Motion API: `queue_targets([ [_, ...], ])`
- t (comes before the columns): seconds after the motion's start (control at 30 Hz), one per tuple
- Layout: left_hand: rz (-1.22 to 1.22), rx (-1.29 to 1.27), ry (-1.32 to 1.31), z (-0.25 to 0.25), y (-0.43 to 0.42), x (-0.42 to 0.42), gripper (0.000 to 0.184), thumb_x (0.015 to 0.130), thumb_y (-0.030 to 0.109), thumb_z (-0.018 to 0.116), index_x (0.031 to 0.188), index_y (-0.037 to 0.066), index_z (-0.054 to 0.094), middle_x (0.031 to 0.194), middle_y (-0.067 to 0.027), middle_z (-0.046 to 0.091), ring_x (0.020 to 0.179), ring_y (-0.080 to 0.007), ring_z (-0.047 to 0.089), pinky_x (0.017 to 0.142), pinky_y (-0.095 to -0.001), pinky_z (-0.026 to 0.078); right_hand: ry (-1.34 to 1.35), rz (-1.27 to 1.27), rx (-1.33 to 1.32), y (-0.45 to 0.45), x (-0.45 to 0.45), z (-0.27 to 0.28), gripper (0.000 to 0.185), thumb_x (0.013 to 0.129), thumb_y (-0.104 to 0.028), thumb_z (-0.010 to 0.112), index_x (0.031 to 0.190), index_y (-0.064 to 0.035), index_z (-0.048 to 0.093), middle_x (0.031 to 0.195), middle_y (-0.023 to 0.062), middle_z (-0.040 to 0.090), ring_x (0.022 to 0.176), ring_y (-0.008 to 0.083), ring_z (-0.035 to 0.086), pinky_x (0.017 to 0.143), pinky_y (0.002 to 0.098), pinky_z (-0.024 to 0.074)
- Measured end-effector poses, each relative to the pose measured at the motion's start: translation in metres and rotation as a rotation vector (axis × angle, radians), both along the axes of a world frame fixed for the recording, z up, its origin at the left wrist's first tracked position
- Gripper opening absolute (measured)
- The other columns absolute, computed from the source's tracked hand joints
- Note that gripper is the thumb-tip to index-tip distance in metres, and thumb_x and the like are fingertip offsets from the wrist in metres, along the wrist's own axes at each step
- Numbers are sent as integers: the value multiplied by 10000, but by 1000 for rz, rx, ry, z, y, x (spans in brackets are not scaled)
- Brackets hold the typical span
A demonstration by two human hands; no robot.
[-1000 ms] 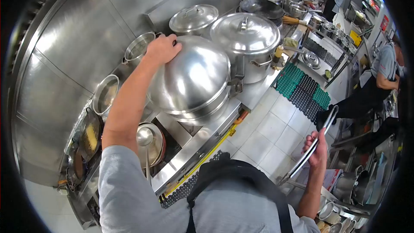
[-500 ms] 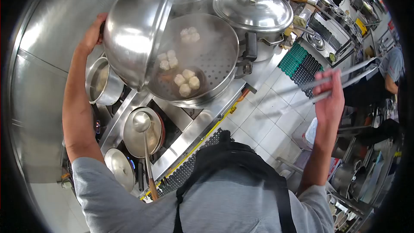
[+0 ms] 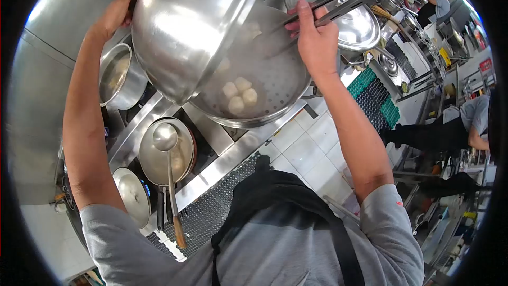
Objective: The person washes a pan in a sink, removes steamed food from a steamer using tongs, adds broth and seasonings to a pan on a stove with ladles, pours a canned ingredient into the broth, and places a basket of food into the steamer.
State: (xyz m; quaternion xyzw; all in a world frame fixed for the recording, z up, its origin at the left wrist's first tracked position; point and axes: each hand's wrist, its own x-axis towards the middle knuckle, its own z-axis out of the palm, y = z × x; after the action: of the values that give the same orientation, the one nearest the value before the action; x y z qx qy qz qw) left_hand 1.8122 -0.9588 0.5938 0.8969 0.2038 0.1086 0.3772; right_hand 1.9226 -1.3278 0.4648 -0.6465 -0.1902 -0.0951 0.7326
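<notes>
In the head view, the left hand point(image 3: 117, 11) is curled round the dark handle at the side of a big domed lid point(image 3: 188, 21), its fingers closed there and partly hidden by the metal; the lid is tipped on edge, its rim slanting across the left part of a perforated steamer tray point(image 3: 280, 86), and whether the rim touches the tray I cannot tell. The right hand point(image 3: 317, 39) is closed round a pair of metal tongs point(image 3: 352, 1), whose two arms stand a little apart and point down into the steam over the tray; their tips are blurred, so I cannot tell whether they have hold of anything. Four pale dumplings point(image 3: 241, 95) sit bunched together in the tray near its front edge, and more pale pieces show hazily beyond them, close to the lid. A large lidded pot point(image 3: 360, 29) stands behind the tray, to its right. On the left are a saucepan point(image 3: 117, 77) and, nearer the wearer, a pan point(image 3: 168, 161) with a ladle point(image 3: 165, 137) lying across it
</notes>
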Motion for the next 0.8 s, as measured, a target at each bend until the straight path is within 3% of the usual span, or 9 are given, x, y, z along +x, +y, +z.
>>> queue_targets([
  [0.07,-8,20,-20,-4,7,-1,577,987,651,404,1339,227,577,737,67,473,593,-61,326,548,-240,277,-12,15,-61,0,7,2,335,1054,-316,570,1037,5,668,910,66,721,687,127,665,616,273,510],
  [0.1,-11,29,-33,-3,6,-1,595,1003,628,388,1389,200,535,881,32,465,739,-95,332,656,-264,283,-41,-38,1,4,11,4,355,1012,-308,641,886,22,674,760,66,724,617,117,669,555,263,490],
  [0.13,-13,37,-45,-2,6,0,614,1020,605,372,1439,172,494,1025,-2,457,886,-129,337,765,-288,288,-28,-37,-32,6,14,8,354,1012,-308,642,887,21,676,772,69,729,619,119,672,557,265,493],
  [0.2,-9,43,-66,0,-3,-7,682,1082,518,320,1574,46,345,1589,-152,408,1467,-272,369,1195,-393,312,1,-39,-98,8,19,14,351,1010,-308,644,888,19,681,796,76,739,622,123,678,562,270,498],
  [0.37,-57,82,-41,5,7,-5,611,1101,420,278,1575,38,335,1630,-132,347,1512,-273,295,1246,-363,193,13,-54,-272,28,39,3,471,961,-426,655,840,28,683,656,149,677,617,261,692,642,378,525],
  [0.5,-79,259,-32,-3,48,2,684,1053,563,312,1600,153,320,1629,-106,350,1474,-301,362,1172,-447,346,-70,-120,-455,53,53,-27,504,936,-459,671,883,42,700,688,199,673,704,396,672,692,432,532],
  [0.57,-90,193,-26,-3,50,0,679,1052,573,318,1606,180,315,1637,-99,336,1474,-303,363,1162,-464,374,-53,-83,-496,52,53,-20,513,932,-475,674,902,36,704,698,205,677,705,392,673,700,430,533],
  [0.7,-138,173,-29,-11,67,-5,638,1088,476,269,1580,76,349,1615,-139,374,1465,-284,375,1192,-411,323,-43,-47,-758,49,47,12,558,927,-526,677,890,31,699,697,201,669,686,367,662,710,423,532],
  [0.8,-162,-200,177,18,78,-2,696,1066,576,247,1603,138,312,1611,-138,377,1438,-288,406,1146,-436,383,30,3,-501,46,52,-7,574,936,-535,678,821,27,689,650,147,649,635,266,644,661,382,523],
])
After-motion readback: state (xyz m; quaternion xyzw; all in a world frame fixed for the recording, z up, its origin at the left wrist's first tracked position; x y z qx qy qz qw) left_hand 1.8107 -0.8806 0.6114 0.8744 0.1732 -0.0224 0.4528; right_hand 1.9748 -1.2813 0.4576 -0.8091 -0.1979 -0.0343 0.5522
